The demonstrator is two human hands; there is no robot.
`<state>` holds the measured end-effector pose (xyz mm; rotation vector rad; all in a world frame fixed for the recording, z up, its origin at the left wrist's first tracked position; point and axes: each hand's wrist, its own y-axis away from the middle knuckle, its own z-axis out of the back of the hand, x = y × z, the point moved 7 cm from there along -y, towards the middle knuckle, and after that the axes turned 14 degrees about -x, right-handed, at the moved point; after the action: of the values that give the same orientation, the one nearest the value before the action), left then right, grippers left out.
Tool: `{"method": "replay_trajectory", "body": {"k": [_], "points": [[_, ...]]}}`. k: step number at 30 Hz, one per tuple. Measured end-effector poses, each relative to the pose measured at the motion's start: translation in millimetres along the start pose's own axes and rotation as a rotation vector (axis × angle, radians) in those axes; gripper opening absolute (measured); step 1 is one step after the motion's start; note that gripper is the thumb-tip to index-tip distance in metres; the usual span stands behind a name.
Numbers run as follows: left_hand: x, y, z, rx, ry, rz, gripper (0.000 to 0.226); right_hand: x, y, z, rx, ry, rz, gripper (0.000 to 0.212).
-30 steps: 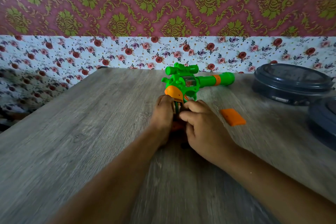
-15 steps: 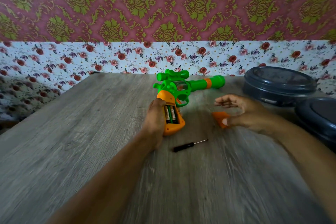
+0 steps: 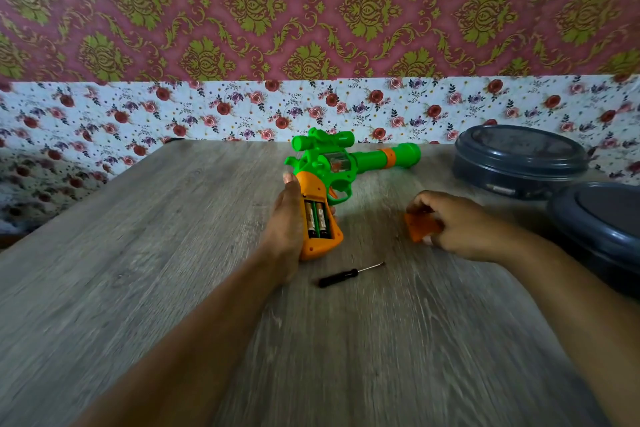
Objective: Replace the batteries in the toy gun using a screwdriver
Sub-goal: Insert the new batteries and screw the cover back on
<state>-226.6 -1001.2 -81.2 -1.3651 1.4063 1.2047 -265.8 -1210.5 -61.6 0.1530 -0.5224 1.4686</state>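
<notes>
The toy gun (image 3: 346,166) lies on its side on the counter (image 3: 173,253), barrel pointing right, orange grip toward the person. Its battery bay is open, with two batteries (image 3: 317,220) seated side by side in it, so the cover (image 3: 420,227) is already off; whether these are the fresh cells or the old ones cannot be told. The left hand (image 3: 285,225) holds the grip from its left side, thumb up along the orange edge and fingers curled under it. The right hand (image 3: 457,225), well apart to the right, has its fingers curled over the orange cover where it rests on the counter, apparently pinching it. The screwdriver (image 3: 349,274), small and black-handled, lies untouched on the counter just in front of the grip, between the two arms. If the cells in the bay are new, what is left is likely fitting the cover back over them and driving its screw home; no screw can be made out. The counter is grey, wood-grained and matte. Two dark lidded containers (image 3: 519,163) sit at its right, one at the far edge and one nearer, cut off by the frame. Behind is a wall with a floral band below red and gold damask paper.
</notes>
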Motion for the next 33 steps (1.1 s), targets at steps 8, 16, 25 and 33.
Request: {"method": "replay_trajectory", "body": {"k": [8, 16, 25, 33], "points": [[-2.6, 2.4, -4.7, 0.077, -0.101, -0.063, 0.068, 55.4, 10.6, 20.3, -0.253, -0.353, 0.190, 0.037], [-3.0, 3.5, -9.1, 0.094, -0.110, -0.097, 0.069, 104.5, 29.1, 2.8, -0.414, -0.349, 0.480, 0.034], [-4.0, 2.1, -11.3, 0.113, -0.044, -0.079, 0.066, 111.3, 34.2, -17.8, -0.367, -0.280, 0.474, 0.044], [-0.2, 2.5, -14.5, 0.143, -0.021, -0.058, 0.063, 115.7, 31.4, -14.9, -0.373, -0.311, 0.498, 0.041]]}}
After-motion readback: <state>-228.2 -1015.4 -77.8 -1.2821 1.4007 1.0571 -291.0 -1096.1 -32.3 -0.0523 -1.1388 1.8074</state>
